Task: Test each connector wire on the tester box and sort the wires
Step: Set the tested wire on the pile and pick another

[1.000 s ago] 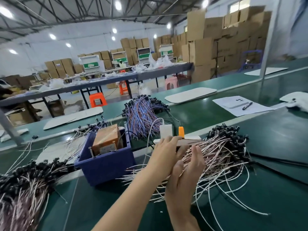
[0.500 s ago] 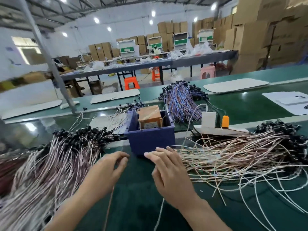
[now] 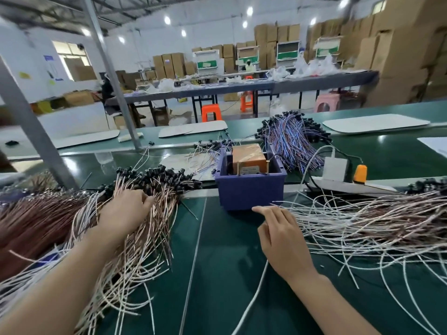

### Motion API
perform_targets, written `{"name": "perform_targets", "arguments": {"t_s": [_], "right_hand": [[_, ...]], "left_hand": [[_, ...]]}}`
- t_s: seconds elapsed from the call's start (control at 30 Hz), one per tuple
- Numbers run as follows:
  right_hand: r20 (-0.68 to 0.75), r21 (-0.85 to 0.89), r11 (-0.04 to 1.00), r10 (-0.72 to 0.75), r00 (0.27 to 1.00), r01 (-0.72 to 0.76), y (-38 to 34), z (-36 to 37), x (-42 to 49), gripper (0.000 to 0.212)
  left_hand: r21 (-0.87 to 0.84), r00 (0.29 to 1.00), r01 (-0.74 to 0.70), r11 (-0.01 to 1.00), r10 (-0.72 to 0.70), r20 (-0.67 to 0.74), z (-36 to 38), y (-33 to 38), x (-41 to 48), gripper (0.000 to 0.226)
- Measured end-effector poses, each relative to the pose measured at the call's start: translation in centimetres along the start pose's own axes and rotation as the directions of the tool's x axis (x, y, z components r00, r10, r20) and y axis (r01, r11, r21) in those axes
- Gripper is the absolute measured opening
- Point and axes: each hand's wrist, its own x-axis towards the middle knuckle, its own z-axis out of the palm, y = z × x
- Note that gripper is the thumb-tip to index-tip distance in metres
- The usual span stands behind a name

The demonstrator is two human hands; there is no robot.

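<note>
While your left hand (image 3: 123,213) lies slack on the pile (image 3: 159,221) left of the tester box (image 3: 246,157), draw singly from the tangle (image 3: 362,221) at its right; right hand (image 3: 283,238) grip indiscernible.

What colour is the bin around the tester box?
Dark blue bin, seen best in the head view.

Past your green bench (image 3: 229,262) you have an orange plastic stool (image 3: 211,112) and a pink plastic stool (image 3: 327,103) by a long grey table (image 3: 266,87), stacked brown cardboard boxes (image 3: 399,56) behind, and a flat white board (image 3: 376,122) on the bench's far side.
</note>
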Motion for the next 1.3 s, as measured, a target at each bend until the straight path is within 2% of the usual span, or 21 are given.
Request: {"name": "perform_targets", "arguments": {"t_s": [0.07,0.17,0.33,0.47,0.6,0.67,0.73,0.8,0.87,0.97,1.03,1.17,1.3], "right_hand": [[0.000,-0.004,1.000,0.019,1.000,-0.019,0.0,-0.1,-0.1,0.039],[-0.001,-0.009,0.999,0.035,0.999,-0.035,0.0,0.0,0.0,0.038],[-0.011,-0.010,0.999,0.047,0.999,-0.047,0.1,-0.2,-0.1,0.038],[-0.023,-0.013,0.998,0.065,0.998,-0.065,0.1,-0.1,-0.2,0.038],[-0.026,-0.027,0.998,0.062,0.998,-0.063,0.1,0.0,0.0,0.038],[-0.025,-0.026,0.997,0.069,0.997,-0.069,0.1,0.0,0.0,0.038],[-0.020,-0.023,0.997,0.075,0.997,-0.075,0.1,0.0,0.0,0.038],[-0.018,-0.024,0.996,0.080,0.997,-0.080,0.1,0.0,0.0,0.037],[-0.014,-0.020,0.996,0.089,0.996,-0.089,0.0,-0.1,0.1,0.037],[-0.010,-0.016,0.994,0.106,0.994,-0.106,0.0,-0.1,0.0,0.036],[-0.007,-0.010,0.994,0.112,0.994,-0.112,0.0,-0.1,0.0,0.036],[-0.022,0.008,0.994,0.109,0.994,-0.108,0.1,-0.2,0.1,0.035],[-0.015,0.014,0.994,0.111,0.994,-0.111,0.2,-0.1,0.3,0.035]], "left_hand": [[-0.093,0.998,0.050,0.994,-0.047,0.036,0.6,0.2,0.2,0.047],[-0.100,0.994,0.109,0.989,-0.105,0.040,1.0,0.5,0.5,0.053],[-0.219,0.990,0.138,0.966,-0.128,0.061,1.5,0.4,1.2,0.042],[-0.326,0.997,0.071,0.943,-0.070,0.013,1.6,-0.4,0.9,0.034],[-0.100,0.984,0.118,0.988,-0.130,-0.123,1.6,-1.3,-0.5,0.017],[-0.042,0.979,0.077,0.996,-0.084,-0.185,1.7,-1.2,-0.5,0.035],[0.070,0.992,-0.006,0.998,0.015,-0.122,1.6,-0.6,0.0,0.046],[0.153,1.000,-0.003,0.988,0.004,-0.002,1.4,0.4,0.7,0.043],[0.147,0.994,0.084,0.986,-0.093,0.057,1.1,1.2,1.3,0.048],[0.231,0.988,0.155,0.960,-0.151,-0.036,1.4,2.0,1.8,0.035],[0.280,0.982,0.183,0.942,-0.163,-0.092,2.0,2.3,1.7,0.041],[0.312,0.977,0.163,0.936,-0.108,-0.184,3.5,1.8,1.6,0.052],[0.301,0.963,0.114,0.947,-0.031,-0.268,3.9,0.7,2.2,0.047]]}}
